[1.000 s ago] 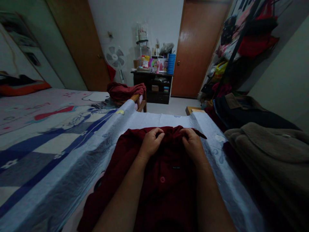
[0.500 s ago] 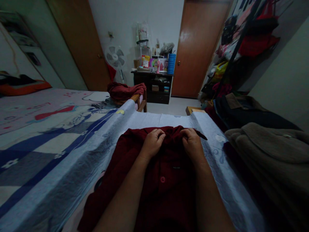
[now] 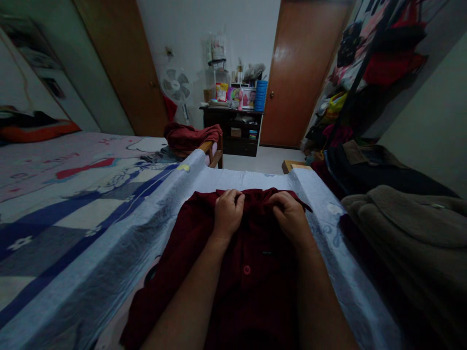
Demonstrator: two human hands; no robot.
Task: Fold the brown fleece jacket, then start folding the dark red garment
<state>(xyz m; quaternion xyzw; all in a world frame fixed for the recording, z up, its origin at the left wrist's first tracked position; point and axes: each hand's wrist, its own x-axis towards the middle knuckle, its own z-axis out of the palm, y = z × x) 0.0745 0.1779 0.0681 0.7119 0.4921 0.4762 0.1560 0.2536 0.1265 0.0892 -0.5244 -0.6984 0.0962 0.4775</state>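
A dark red buttoned shirt (image 3: 251, 291) lies front side up on a pale blue cloth (image 3: 251, 179), its collar end away from me. My left hand (image 3: 228, 211) is closed on the left side of the collar, thumb against the fingers. On the collar's right side, my right hand (image 3: 290, 211) pinches the fabric between thumb and fingers. One button shows on the front between my forearms, with a small label to its right. My forearms cover much of the shirt's sides.
To the left is a bed with a patterned sheet (image 3: 73, 214). A grey-brown folded garment (image 3: 412, 218) and dark clothes (image 3: 386, 167) are piled at the right. Beyond stand a wooden chair with red cloth (image 3: 191, 136), a fan (image 3: 176, 85) and a dark cabinet (image 3: 237, 129).
My left hand has shifted slightly left along the collar, and my right hand's fingers have moved a little inward. A collar flap now shows beside my left hand.
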